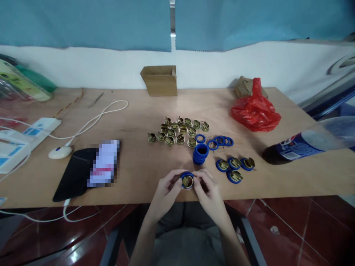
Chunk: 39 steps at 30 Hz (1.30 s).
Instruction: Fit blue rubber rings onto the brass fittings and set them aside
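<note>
Near the table's front edge, my left hand (169,187) and my right hand (206,184) pinch opposite sides of a brass part with a blue ring (187,180) around it. Just beyond my fingers stands a stack of blue rings (200,154). Several brass parts without blue rings (180,139) sit in loose rows farther back. Loose blue rings (213,144) lie right of them, some overlapping. Several brass parts with blue rings (235,176) rest to the right of my right hand.
A cola bottle (299,146) lies at the right, below a red plastic bag (255,112). An open cardboard box (161,82) stands by the wall. At left are a phone (104,162), a black device (74,173), white cables and a power strip (41,129).
</note>
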Each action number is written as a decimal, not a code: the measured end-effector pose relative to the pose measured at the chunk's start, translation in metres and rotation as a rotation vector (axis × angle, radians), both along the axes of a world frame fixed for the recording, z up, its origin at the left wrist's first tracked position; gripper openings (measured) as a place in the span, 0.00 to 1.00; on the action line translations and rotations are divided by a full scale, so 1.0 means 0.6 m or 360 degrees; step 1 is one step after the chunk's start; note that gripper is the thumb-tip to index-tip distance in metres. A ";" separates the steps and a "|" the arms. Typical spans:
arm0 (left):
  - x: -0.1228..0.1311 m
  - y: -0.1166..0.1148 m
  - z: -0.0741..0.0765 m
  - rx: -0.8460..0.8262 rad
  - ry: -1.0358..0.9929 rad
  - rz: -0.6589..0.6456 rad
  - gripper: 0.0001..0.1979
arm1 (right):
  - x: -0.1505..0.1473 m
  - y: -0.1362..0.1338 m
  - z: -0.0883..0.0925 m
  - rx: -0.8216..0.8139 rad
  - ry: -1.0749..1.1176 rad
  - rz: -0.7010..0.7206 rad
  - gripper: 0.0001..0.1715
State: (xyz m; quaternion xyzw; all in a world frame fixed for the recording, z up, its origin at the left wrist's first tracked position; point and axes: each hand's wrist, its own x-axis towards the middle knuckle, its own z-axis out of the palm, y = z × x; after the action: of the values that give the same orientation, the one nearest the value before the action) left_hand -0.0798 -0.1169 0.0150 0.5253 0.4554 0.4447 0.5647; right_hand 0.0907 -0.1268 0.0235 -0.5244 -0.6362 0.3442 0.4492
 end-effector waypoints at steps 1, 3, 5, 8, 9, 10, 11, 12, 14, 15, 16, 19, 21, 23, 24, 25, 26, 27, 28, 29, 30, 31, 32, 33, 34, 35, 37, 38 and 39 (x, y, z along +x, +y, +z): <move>0.000 0.000 -0.001 0.0001 0.0004 -0.0006 0.12 | 0.001 0.001 0.000 -0.0015 0.0004 0.0017 0.09; 0.000 -0.001 -0.001 -0.0011 0.0014 -0.0036 0.12 | 0.004 0.003 0.001 -0.0050 0.0019 0.0059 0.10; -0.001 -0.001 0.000 -0.0028 0.0022 -0.0089 0.13 | 0.009 0.005 -0.001 -0.0086 0.0026 0.0101 0.10; -0.003 -0.002 0.000 -0.0036 0.0077 -0.0142 0.13 | 0.017 0.009 -0.004 -0.0118 0.0011 0.0158 0.10; -0.003 -0.003 0.000 -0.0029 0.0105 -0.0150 0.13 | 0.019 0.010 -0.005 -0.0120 0.0005 0.0169 0.11; -0.004 -0.003 -0.001 -0.0022 0.0135 -0.0154 0.13 | 0.020 0.012 -0.005 -0.0118 0.0000 0.0173 0.11; -0.005 -0.003 -0.002 -0.0012 0.0165 -0.0153 0.13 | 0.021 0.013 -0.005 -0.0115 -0.0005 0.0169 0.11; -0.005 -0.003 -0.002 0.0000 0.0189 -0.0149 0.13 | 0.021 0.014 -0.005 -0.0113 -0.0012 0.0162 0.11; -0.005 -0.004 -0.003 0.0003 0.0207 -0.0137 0.13 | 0.020 0.015 -0.003 -0.0119 -0.0028 0.0155 0.11; -0.005 -0.004 -0.002 -0.0009 0.0199 -0.0131 0.13 | 0.019 0.015 -0.001 -0.0126 -0.0032 0.0157 0.11; -0.004 -0.004 -0.001 -0.0022 0.0181 -0.0124 0.13 | 0.017 0.015 -0.001 -0.0131 -0.0031 0.0160 0.12; 0.000 -0.004 0.003 -0.0067 0.0080 -0.0083 0.14 | 0.010 0.013 -0.001 -0.0143 0.0001 0.0109 0.14; 0.003 -0.004 0.005 -0.0086 -0.0019 -0.0006 0.15 | 0.007 0.010 -0.003 -0.0162 0.0057 0.0044 0.14; 0.004 -0.003 0.006 -0.0119 -0.0151 0.0073 0.17 | 0.005 0.007 -0.006 -0.0203 0.0106 0.0013 0.12; 0.005 -0.002 0.006 -0.0137 -0.0219 0.0098 0.17 | 0.004 0.006 -0.007 -0.0220 0.0115 0.0017 0.12; 0.005 -0.001 0.006 -0.0154 -0.0283 0.0106 0.18 | 0.004 0.005 -0.008 -0.0232 0.0114 0.0028 0.12; 0.004 0.000 0.006 -0.0172 -0.0338 0.0094 0.18 | 0.004 0.004 -0.008 -0.0235 0.0109 0.0038 0.12; 0.004 0.001 0.006 -0.0186 -0.0381 0.0067 0.19 | 0.004 0.004 -0.009 -0.0232 0.0107 0.0047 0.12; 0.004 0.002 0.007 -0.0197 -0.0412 0.0031 0.20 | 0.004 0.004 -0.009 -0.0225 0.0111 0.0053 0.12; 0.003 0.002 0.007 -0.0205 -0.0432 -0.0006 0.21 | 0.004 0.004 -0.009 -0.0217 0.0116 0.0058 0.11; 0.003 0.002 0.008 -0.0209 -0.0446 -0.0036 0.21 | 0.004 0.005 -0.009 -0.0208 0.0118 0.0062 0.11; 0.003 0.002 0.009 -0.0214 -0.0452 -0.0055 0.21 | 0.004 0.005 -0.009 -0.0200 0.0115 0.0069 0.12; 0.003 0.002 0.009 -0.0221 -0.0451 -0.0060 0.21 | 0.004 0.006 -0.009 -0.0188 0.0105 0.0074 0.12; 0.003 0.002 0.010 -0.0228 -0.0445 -0.0055 0.22 | 0.004 0.006 -0.009 -0.0174 0.0088 0.0077 0.12; 0.003 0.001 0.010 -0.0235 -0.0434 -0.0048 0.22 | 0.004 0.007 -0.009 -0.0156 0.0065 0.0079 0.12; 0.003 0.001 0.010 -0.0241 -0.0419 -0.0043 0.22 | 0.004 0.006 -0.009 -0.0133 0.0037 0.0087 0.12; 0.001 0.000 0.009 -0.0236 -0.0384 -0.0049 0.22 | 0.003 0.005 -0.008 -0.0068 -0.0022 0.0096 0.11; 0.000 -0.001 0.008 -0.0223 -0.0362 -0.0057 0.21 | 0.003 0.004 -0.008 -0.0026 -0.0050 0.0094 0.11; -0.001 -0.001 0.007 -0.0205 -0.0332 -0.0063 0.21 | 0.002 0.002 -0.007 0.0016 -0.0075 0.0088 0.11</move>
State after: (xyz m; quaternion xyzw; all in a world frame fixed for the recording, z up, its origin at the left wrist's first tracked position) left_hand -0.0803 -0.1174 0.0190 0.4477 0.4114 0.4555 0.6502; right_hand 0.0920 -0.1257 0.0192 -0.5122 -0.6626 0.3409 0.4271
